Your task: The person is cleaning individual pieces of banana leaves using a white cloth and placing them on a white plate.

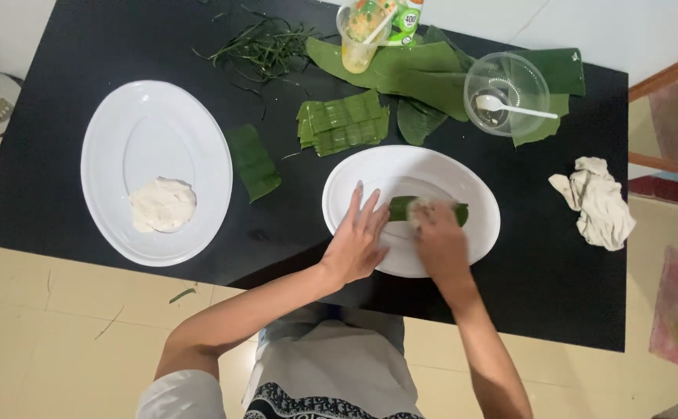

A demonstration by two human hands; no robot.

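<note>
I read this as mid-wrap. Left hand (356, 240) lies flat, fingers spread, on the near plate (478, 233), touching the leaf roll (401, 208) at its 9 o'clock end. Right hand (438, 233) covers the roll's middle, fingers curled on it; how tightly it grips I cannot tell. Roll sits centre of that plate, partly folded, white filling showing. Dough (162, 204) remains on the far plate (114, 124) at 9 o'clock. Cut leaf stack (343, 122) at 12 looks unused, so more wrapping appears left.
</note>
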